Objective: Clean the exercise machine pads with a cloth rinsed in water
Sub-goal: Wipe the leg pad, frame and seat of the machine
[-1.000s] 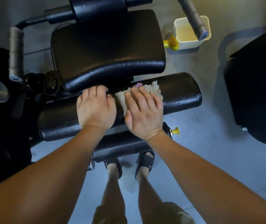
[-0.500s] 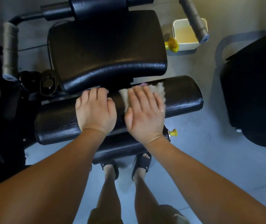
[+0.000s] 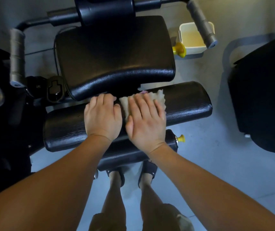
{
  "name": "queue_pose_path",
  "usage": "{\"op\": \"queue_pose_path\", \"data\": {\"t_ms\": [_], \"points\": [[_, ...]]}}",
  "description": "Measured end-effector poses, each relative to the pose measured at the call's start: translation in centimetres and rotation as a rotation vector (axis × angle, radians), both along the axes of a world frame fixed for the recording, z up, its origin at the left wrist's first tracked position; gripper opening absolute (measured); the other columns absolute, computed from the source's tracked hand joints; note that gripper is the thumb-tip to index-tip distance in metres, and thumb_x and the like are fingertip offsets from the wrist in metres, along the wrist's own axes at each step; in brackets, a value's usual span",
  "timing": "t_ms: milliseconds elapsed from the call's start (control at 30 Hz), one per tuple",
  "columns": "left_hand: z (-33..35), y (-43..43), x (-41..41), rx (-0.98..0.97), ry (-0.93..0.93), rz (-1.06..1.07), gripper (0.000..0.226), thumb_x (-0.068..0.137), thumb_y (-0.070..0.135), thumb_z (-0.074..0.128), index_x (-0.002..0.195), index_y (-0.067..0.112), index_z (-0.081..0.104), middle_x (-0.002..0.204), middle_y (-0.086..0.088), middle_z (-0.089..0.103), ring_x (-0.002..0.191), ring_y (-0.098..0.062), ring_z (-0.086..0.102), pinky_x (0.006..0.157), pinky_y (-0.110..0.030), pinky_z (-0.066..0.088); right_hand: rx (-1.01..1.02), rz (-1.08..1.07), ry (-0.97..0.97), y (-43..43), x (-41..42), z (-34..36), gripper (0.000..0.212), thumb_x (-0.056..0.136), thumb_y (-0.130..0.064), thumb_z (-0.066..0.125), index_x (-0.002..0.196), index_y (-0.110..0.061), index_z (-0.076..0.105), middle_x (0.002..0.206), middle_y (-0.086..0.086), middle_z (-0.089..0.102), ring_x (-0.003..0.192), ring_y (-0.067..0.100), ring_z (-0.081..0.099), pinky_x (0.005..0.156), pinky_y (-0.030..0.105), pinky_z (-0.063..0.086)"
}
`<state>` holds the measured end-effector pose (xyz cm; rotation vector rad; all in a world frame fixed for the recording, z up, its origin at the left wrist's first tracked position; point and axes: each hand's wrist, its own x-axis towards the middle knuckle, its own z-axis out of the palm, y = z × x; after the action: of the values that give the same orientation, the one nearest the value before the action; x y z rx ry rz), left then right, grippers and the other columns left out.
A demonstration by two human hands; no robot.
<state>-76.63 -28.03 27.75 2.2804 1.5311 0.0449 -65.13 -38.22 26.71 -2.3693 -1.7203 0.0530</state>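
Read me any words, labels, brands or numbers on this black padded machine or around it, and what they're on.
No readable text.
The black sandal bears a small white mark, too small to read.
The long black vinyl pad and cream plastic tub show no lettering.

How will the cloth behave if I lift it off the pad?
Probably floppy: the cloth drapes over the curve of the pad, with a ragged, fluffy edge. Likely light: it lies thin under the flat fingers of the right hand. It may slide easily, since the pad looks smooth and glossy.
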Motion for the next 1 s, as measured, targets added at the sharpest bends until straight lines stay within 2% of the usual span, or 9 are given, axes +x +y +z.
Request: {"op": "queue_pose_path", "data": {"t_ms": [100, 200, 300, 433, 600, 700, 800, 900, 1000], "points": [[0.6, 0.8, -0.3, -0.065, -0.036, -0.045, 0.032, 0.097, 0.024, 0.042, 0.122, 0.018, 0.061, 0.124, -0.001, 0.064, 0.118, -0.024, 0.051, 0.105, -0.04, 0.039, -0.024, 0.138, -0.059, -0.6, 2.3, 0.1, 0.057, 0.101, -0.038, 0.037, 0.15, -0.012, 0.05, 0.153, 0.01, 0.05, 0.149, 0.028, 0.037, 0.12, 0.049, 0.028], [0.8, 1.7, -0.8, -0.07, 0.088, -0.157, 0.038, 0.099, 0.033, 0.035, 0.128, 0.022, 0.056, 0.125, -0.001, 0.062, 0.119, -0.024, 0.051, 0.105, -0.042, 0.04, -0.015, -0.033, -0.098, -0.8, 4.1, 0.5, 0.054, 0.098, -0.035, 0.04, 0.145, -0.011, 0.056, 0.149, 0.01, 0.055, 0.146, 0.029, 0.041, 0.12, 0.049, 0.03], [0.5, 2.3, -1.3, -0.064, 0.135, -0.049, 0.037, 0.1, 0.036, 0.031, 0.125, 0.024, 0.057, 0.115, -0.003, 0.066, 0.115, -0.028, 0.055, 0.113, -0.046, 0.034, -0.075, -0.153, -0.084, 0.2, 2.0, 0.9, 0.055, 0.098, -0.035, 0.04, 0.145, -0.011, 0.055, 0.152, 0.01, 0.052, 0.149, 0.029, 0.036, 0.121, 0.05, 0.025], [0.4, 2.1, -1.3, -0.048, 0.099, 0.024, 0.034, 0.1, 0.032, 0.034, 0.121, 0.023, 0.06, 0.108, -0.005, 0.069, 0.106, -0.028, 0.056, 0.097, -0.044, 0.04, -0.129, -0.008, -0.028, 1.6, -0.1, 1.1, 0.058, 0.102, -0.04, 0.034, 0.151, -0.012, 0.049, 0.156, 0.01, 0.047, 0.151, 0.029, 0.032, 0.123, 0.049, 0.02], [0.2, 2.3, -1.2, -0.069, 0.146, 0.0, 0.034, 0.099, 0.035, 0.032, 0.117, 0.021, 0.057, 0.108, -0.004, 0.065, 0.105, -0.028, 0.053, 0.093, -0.045, 0.04, -0.04, 0.125, -0.018, 0.6, 2.5, 0.7, 0.056, 0.103, -0.042, 0.038, 0.149, -0.015, 0.052, 0.152, 0.009, 0.052, 0.147, 0.028, 0.039, 0.121, 0.048, 0.027], [0.0, 2.4, -0.9, -0.079, 0.168, -0.003, 0.035, 0.098, 0.035, 0.03, 0.118, 0.021, 0.056, 0.11, -0.003, 0.064, 0.107, -0.028, 0.051, 0.096, -0.046, 0.04, 0.05, 0.035, -0.061, -1.0, 5.5, 0.3, 0.054, 0.098, -0.038, 0.045, 0.145, -0.015, 0.057, 0.148, 0.009, 0.056, 0.144, 0.029, 0.044, 0.117, 0.049, 0.034], [0.0, 2.4, -0.8, -0.07, 0.161, 0.004, 0.035, 0.098, 0.033, 0.032, 0.119, 0.022, 0.057, 0.112, -0.003, 0.064, 0.108, -0.028, 0.051, 0.097, -0.047, 0.039, 0.064, -0.051, -0.103, -3.1, 9.4, 0.0, 0.054, 0.098, -0.035, 0.042, 0.145, -0.013, 0.057, 0.148, 0.011, 0.056, 0.144, 0.029, 0.044, 0.116, 0.051, 0.035], [0.0, 2.3, -0.9, -0.057, 0.168, 0.002, 0.037, 0.097, 0.033, 0.031, 0.119, 0.021, 0.057, 0.111, -0.003, 0.064, 0.108, -0.029, 0.052, 0.097, -0.047, 0.04, 0.007, -0.175, -0.119, -4.4, 11.5, 0.3, 0.053, 0.098, -0.032, 0.039, 0.144, -0.013, 0.056, 0.149, 0.01, 0.054, 0.145, 0.03, 0.042, 0.119, 0.05, 0.031], [0.0, 2.2, -0.9, -0.041, 0.163, -0.003, 0.039, 0.095, 0.034, 0.029, 0.118, 0.021, 0.058, 0.111, -0.003, 0.065, 0.106, -0.029, 0.052, 0.095, -0.046, 0.039, -0.044, -0.361, -0.082, -2.9, 9.3, 0.8, 0.051, 0.098, -0.031, 0.043, 0.144, -0.011, 0.056, 0.151, 0.011, 0.052, 0.148, 0.031, 0.037, 0.122, 0.05, 0.024]]}}
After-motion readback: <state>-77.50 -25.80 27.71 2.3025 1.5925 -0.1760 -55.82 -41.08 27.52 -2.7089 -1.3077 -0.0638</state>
